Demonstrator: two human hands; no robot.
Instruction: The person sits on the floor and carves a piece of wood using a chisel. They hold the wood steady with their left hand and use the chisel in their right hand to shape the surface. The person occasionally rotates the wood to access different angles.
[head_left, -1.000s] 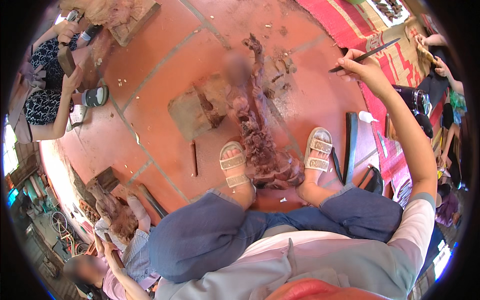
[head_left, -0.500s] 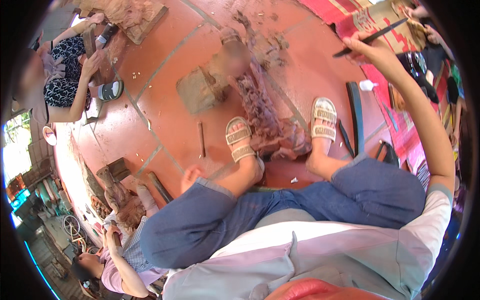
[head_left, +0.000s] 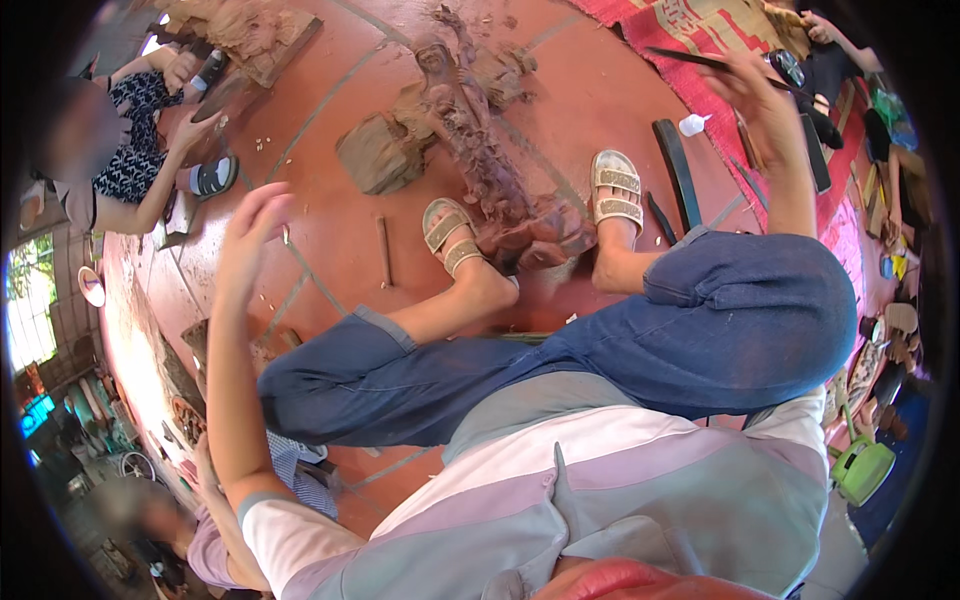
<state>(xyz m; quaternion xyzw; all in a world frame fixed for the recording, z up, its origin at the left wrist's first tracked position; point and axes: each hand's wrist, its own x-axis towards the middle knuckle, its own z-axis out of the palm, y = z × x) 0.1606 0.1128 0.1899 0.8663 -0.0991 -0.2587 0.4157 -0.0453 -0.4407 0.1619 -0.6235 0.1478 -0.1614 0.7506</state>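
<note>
My right hand [head_left: 755, 95] is raised at the upper right. It grips a long, thin, dark tool [head_left: 690, 58], perhaps a file, whose blade points left. My left hand [head_left: 255, 225] is lifted above the floor at the left, slightly blurred, fingers stretched out and nothing in it. A dark reddish wood carving [head_left: 475, 165], a long figure with rough relief, lies on the floor with its wide base between my sandalled feet. Neither hand touches it. Against the carving's left side rests a rough wooden block [head_left: 380, 155].
A thin rod [head_left: 386, 250] lies left of my left foot. Right of my right foot are a long dark bar [head_left: 678, 175], a smaller dark tool [head_left: 660, 217] and a white bottle [head_left: 693, 124]. Beyond is a red patterned mat [head_left: 655, 30]. Other people sit at far left, lower left and right.
My left hand has risen from beside my left knee out to the left. The right hand has turned, swinging the tool's tip upward. The whole view has shifted.
</note>
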